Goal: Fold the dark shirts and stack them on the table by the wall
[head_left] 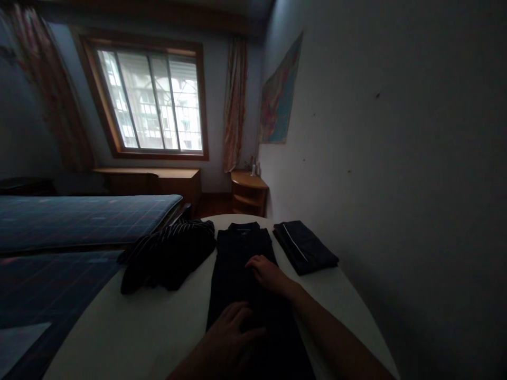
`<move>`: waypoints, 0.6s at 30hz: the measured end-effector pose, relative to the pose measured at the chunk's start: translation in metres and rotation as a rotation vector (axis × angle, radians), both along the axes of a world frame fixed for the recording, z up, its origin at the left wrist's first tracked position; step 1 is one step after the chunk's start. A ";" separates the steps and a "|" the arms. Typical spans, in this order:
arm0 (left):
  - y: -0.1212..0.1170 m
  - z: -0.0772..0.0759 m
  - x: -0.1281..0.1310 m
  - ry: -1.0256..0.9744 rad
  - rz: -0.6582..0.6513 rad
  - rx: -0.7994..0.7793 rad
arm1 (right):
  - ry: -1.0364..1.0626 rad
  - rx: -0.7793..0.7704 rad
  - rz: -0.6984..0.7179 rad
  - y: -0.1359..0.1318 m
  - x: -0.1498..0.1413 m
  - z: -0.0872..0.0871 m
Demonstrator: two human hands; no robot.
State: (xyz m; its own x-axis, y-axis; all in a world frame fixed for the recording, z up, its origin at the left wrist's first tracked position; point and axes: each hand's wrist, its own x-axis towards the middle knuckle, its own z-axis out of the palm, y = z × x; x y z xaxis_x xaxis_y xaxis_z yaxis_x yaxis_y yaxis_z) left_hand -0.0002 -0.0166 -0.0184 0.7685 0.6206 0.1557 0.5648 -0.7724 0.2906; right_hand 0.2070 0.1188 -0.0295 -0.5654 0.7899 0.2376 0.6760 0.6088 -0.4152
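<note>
A dark collared shirt (233, 264) lies lengthwise on the round white table (119, 327), its sides folded in and its collar at the far end. My right hand (269, 273) rests on the upper part of the shirt, fingers stretched out and holding nothing. Over the lower part is my left hand (229, 338), with its fingers apart; whether it touches the cloth is hard to see in the dim light. To the right lies a folded dark garment (304, 245) with a white stripe. A rumpled black garment (170, 258) with thin stripes is heaped on the left.
A white wall (376, 211) runs close along the table's right side. Blue plaid mattresses (79, 221) stand to the left. Beyond are a wooden corner shelf (249, 182), a desk (174, 179) and a window (154, 100) with curtains.
</note>
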 end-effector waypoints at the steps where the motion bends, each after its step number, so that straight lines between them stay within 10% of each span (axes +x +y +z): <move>1: 0.000 0.000 0.002 0.007 -0.029 0.018 | -0.010 0.010 0.001 0.000 0.001 0.000; 18: 0.009 -0.035 0.015 -0.125 -0.193 0.335 | -0.106 0.088 -0.255 0.014 -0.003 0.004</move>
